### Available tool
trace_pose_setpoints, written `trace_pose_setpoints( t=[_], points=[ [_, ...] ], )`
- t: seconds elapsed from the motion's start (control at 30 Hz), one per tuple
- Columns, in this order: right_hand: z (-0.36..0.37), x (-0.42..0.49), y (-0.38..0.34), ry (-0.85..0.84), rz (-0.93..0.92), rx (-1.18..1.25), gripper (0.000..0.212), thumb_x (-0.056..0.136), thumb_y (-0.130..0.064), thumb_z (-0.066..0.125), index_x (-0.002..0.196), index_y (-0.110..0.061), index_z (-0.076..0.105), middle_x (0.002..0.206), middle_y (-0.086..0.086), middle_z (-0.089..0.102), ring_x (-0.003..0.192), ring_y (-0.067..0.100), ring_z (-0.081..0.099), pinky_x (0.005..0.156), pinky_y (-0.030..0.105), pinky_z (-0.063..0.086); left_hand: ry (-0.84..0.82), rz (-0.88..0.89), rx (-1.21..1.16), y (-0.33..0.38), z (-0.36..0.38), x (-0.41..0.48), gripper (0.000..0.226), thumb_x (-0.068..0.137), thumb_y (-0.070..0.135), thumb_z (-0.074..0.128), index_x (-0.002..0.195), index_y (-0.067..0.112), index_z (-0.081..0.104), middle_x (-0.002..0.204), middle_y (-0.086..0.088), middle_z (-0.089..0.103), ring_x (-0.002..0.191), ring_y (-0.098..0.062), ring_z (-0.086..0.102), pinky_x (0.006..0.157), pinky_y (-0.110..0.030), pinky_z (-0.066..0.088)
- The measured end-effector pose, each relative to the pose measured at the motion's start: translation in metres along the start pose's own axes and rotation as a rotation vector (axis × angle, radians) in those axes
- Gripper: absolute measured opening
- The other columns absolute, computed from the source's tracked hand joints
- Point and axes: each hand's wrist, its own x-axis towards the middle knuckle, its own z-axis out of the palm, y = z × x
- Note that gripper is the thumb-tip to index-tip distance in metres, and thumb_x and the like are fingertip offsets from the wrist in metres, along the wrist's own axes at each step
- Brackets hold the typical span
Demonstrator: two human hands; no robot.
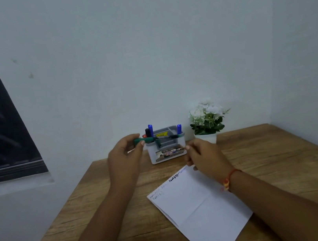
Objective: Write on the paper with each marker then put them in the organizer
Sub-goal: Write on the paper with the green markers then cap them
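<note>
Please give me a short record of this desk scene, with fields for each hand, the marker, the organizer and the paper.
left hand: raised in front of the organizer, fingers pinching the green marker's left end
green marker: held roughly level, crossing in front of the organizer's top
right hand: fingers curled, above the paper's far corner; what it holds cannot be told
organizer: grey, at the wall, with blue, black and red markers standing in it
paper: flat on the wooden table, scribbles along its far edge
plant: white flowers, right of the organizer

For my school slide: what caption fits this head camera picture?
Left hand holds a green marker before the organizer; scribbled paper lies below.
</note>
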Motion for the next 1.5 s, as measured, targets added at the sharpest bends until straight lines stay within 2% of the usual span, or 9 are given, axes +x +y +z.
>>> trace_pose_setpoints(
  t=[0.1,0.27,0.5,0.73,0.87,1.1,1.23,1.37,1.5],
  points=[
    [-0.002,0.001,0.002,0.025,-0.087,-0.289,0.024,0.102,-0.036,0.051,0.103,-0.019,0.068,0.080,0.000,0.074,0.071,0.014,0.069,0.071,0.036,0.059,0.098,0.063,0.046,0.009,0.003,0.009,0.023,0.088,0.014,0.068,0.109,0.022,0.070,0.097,0.011,0.070,0.089,0.005,0.063,0.075,-0.010,0.050],
    [-0.002,-0.003,-0.002,-0.055,-0.149,-0.422,0.026,0.098,-0.044,0.055,0.106,-0.023,0.068,0.087,-0.003,0.072,0.080,0.016,0.067,0.068,0.033,0.055,0.057,0.161,0.103,0.023,0.027,0.035,0.024,0.089,0.011,0.066,0.112,0.018,0.063,0.094,0.009,0.066,0.084,0.012,0.060,0.074,-0.003,0.048],
    [-0.003,-0.001,0.000,-0.081,-0.175,-0.514,0.030,0.098,-0.049,0.052,0.108,-0.025,0.067,0.099,-0.004,0.073,0.089,0.016,0.067,0.072,0.034,0.056,-0.006,0.220,0.204,0.013,0.072,0.064,0.016,0.090,0.009,0.064,0.105,0.014,0.062,0.095,0.001,0.067,0.086,-0.007,0.063,0.072,-0.005,0.046],
    [-0.003,0.003,0.003,-0.097,-0.189,-0.546,0.032,0.098,-0.050,0.051,0.111,-0.025,0.067,0.101,-0.002,0.074,0.090,0.017,0.068,0.075,0.036,0.058,-0.163,0.221,0.421,-0.002,0.099,0.078,0.021,0.092,0.008,0.059,0.111,0.008,0.068,0.105,-0.009,0.071,0.092,-0.019,0.066,0.083,-0.025,0.051],
    [-0.003,0.003,0.003,-0.105,-0.198,-0.561,0.033,0.099,-0.049,0.051,0.114,-0.024,0.066,0.102,-0.002,0.074,0.091,0.018,0.068,0.073,0.032,0.055,-0.288,0.206,0.577,-0.007,0.106,0.083,0.025,0.095,0.009,0.055,0.115,0.007,0.069,0.116,-0.010,0.070,0.105,-0.020,0.064,0.088,-0.020,0.043],
    [-0.001,0.004,0.004,-0.090,-0.217,-0.602,0.034,0.098,-0.050,0.051,0.113,-0.023,0.066,0.101,0.000,0.074,0.090,0.020,0.068,0.074,0.034,0.057,-0.469,0.229,0.746,-0.006,0.107,0.083,0.038,0.097,0.009,0.051,0.134,0.014,0.056,0.132,-0.012,0.061,0.119,-0.026,0.056,0.102,-0.034,0.044],
    [-0.003,0.005,0.004,-0.076,-0.224,-0.604,0.032,0.098,-0.049,0.052,0.111,-0.023,0.066,0.100,0.000,0.074,0.089,0.020,0.068,0.074,0.035,0.058,-0.452,0.220,0.679,-0.002,0.095,0.070,0.044,0.094,0.008,0.055,0.137,0.015,0.053,0.129,-0.009,0.062,0.110,-0.022,0.061,0.097,-0.033,0.048],
    [-0.007,0.006,0.005,-0.071,-0.219,-0.590,0.029,0.096,-0.045,0.054,0.105,-0.021,0.066,0.100,0.002,0.073,0.090,0.022,0.067,0.073,0.036,0.057,-0.400,0.303,0.620,0.008,0.074,0.039,0.033,0.092,0.010,0.060,0.124,0.009,0.060,0.118,-0.011,0.064,0.106,-0.024,0.061,0.093,-0.037,0.050],
    [-0.019,0.013,0.012,-0.142,-0.172,-0.651,0.035,0.092,-0.047,0.056,0.110,-0.018,0.068,0.109,0.005,0.070,0.103,0.025,0.065,0.082,0.037,0.055,-0.455,0.255,0.644,0.001,0.043,-0.003,0.029,0.089,0.022,0.066,0.117,0.017,0.064,0.112,-0.001,0.064,0.100,-0.013,0.057,0.082,-0.022,0.044]
  ],
)
